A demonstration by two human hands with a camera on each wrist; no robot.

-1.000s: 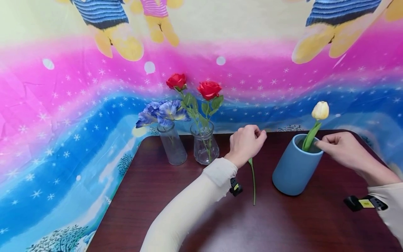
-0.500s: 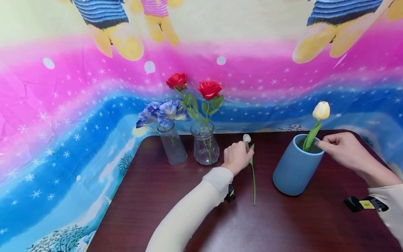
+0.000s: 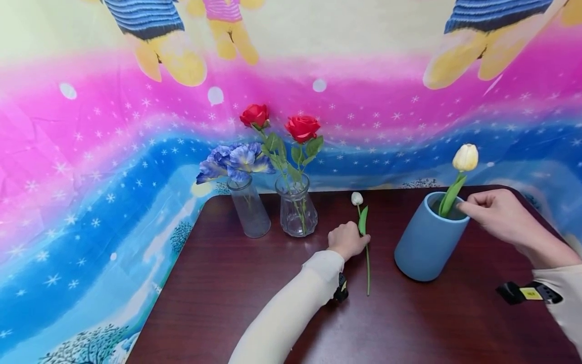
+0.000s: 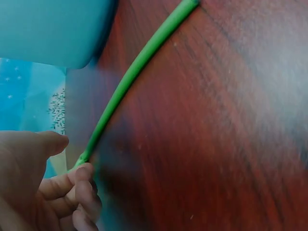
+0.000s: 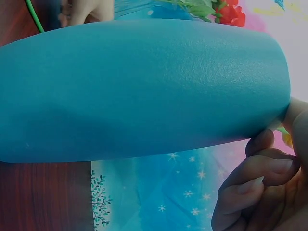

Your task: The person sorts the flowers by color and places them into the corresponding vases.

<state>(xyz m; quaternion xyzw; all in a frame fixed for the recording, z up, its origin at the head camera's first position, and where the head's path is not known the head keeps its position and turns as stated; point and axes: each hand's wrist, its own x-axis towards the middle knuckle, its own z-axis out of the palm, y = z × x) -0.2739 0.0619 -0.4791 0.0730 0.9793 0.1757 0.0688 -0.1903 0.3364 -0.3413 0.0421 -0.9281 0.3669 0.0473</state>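
A white tulip [image 3: 357,198] lies on the table with its green stem [image 4: 126,79] pointing toward the near edge. My left hand [image 3: 347,240] is at the stem just below the leaf; in the left wrist view its thumb and bent fingers stand apart, with the stem near the fingertips. My right hand [image 3: 497,215] pinches the rim of a blue vase [image 3: 426,250], thumb over the edge and index finger against the outside wall. A cream tulip [image 3: 466,157] stands upright in that vase, its lower stem hidden.
Left of the lying tulip, a faceted glass vase [image 3: 298,217] holds red roses [image 3: 303,129]. Beside it, a tall glass vase [image 3: 252,215] holds blue-purple flowers [image 3: 241,159]. A printed cloth [image 3: 377,101] hangs behind the dark wooden table [image 3: 204,303].
My left hand has come down and nearer along the lying tulip, uncovering its white head and leaf. The right hand stays on the blue vase's rim.
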